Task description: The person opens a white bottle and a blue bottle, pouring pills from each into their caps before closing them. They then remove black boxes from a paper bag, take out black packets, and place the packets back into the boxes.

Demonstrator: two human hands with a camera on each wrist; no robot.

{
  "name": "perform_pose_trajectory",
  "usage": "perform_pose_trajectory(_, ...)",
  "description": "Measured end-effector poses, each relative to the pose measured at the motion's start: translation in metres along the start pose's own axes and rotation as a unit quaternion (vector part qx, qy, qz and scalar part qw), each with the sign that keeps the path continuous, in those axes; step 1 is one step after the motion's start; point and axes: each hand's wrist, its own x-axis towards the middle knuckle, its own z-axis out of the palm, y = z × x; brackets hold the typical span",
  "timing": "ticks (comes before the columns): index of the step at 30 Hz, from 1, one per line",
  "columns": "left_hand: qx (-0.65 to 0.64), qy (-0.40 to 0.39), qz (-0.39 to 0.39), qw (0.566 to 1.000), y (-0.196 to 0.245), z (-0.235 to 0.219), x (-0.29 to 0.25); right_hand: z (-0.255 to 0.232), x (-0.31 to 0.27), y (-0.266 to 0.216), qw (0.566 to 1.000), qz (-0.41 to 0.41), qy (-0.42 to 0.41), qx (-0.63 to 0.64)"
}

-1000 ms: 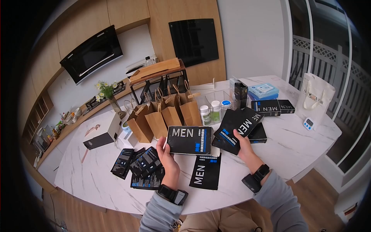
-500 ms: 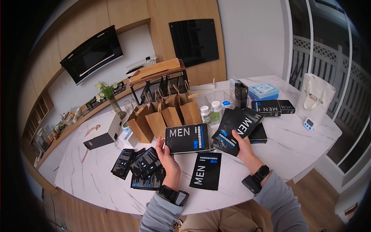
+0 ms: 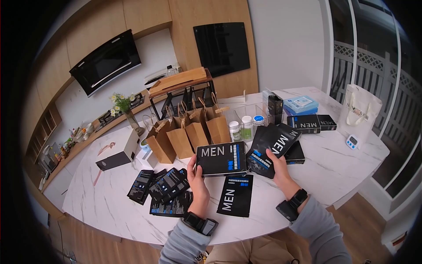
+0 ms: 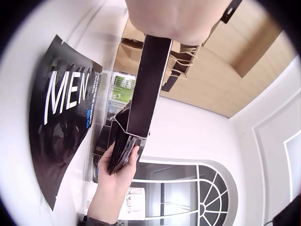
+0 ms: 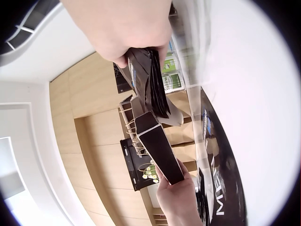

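The left hand grips the left end of a black MEN box, held above the table. In the right hand is a fanned stack of black pouches, pinched with the thumb on top. In the right wrist view the ends of the pouches meet the box's end, where a flap stands out; whether any pouch is inside cannot be told. Below the box a single MEN pouch lies on the table, and more pouches lie in a loose pile to its left.
Brown paper bags stand behind the box, beside a clear tray with white-lidded bottles. Further right are black boxes, blue packs, a white bag and a timer. A white box sits left.
The left hand has moved the box a little to the right, against the pouches. The right hand keeps its hold, with the pouches slightly turned.
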Motion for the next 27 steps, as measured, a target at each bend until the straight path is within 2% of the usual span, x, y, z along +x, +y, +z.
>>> perform_pose_trajectory(2,0.023,-0.034,-0.014,0.999,0.0,0.0,-0.001,0.002,-0.002,-0.003,1.0,-0.004,0.011,-0.007)
perform_pose_trajectory(7,0.036,-0.05,-0.05,0.997,-0.012,-0.004,0.004,0.005,-0.005,-0.008,0.999,-0.014,0.035,-0.017)
perform_pose_trajectory(9,0.063,-0.079,-0.076,0.992,-0.013,-0.003,0.004,0.003,-0.003,-0.006,0.999,-0.023,0.041,-0.009)
perform_pose_trajectory(11,0.076,-0.089,-0.078,0.99,-0.011,-0.001,0.003,-0.001,0.0,-0.005,0.999,-0.026,0.043,-0.009)
perform_pose_trajectory(13,0.095,-0.133,-0.078,0.984,-0.003,0.003,0.0,-0.001,0.001,-0.005,0.999,-0.028,0.045,-0.009)
perform_pose_trajectory(16,0.118,-0.14,-0.079,0.98,0.003,0.006,-0.002,-0.001,0.001,-0.007,0.998,-0.023,0.062,-0.002)
perform_pose_trajectory(21,0.123,-0.083,-0.079,0.986,-0.003,0.001,0.002,-0.003,0.004,-0.005,0.999,-0.029,0.033,-0.007)
perform_pose_trajectory(27,0.074,-0.017,-0.132,0.988,-0.012,-0.012,0.009,-0.003,0.004,-0.004,0.999,-0.031,0.012,-0.011)
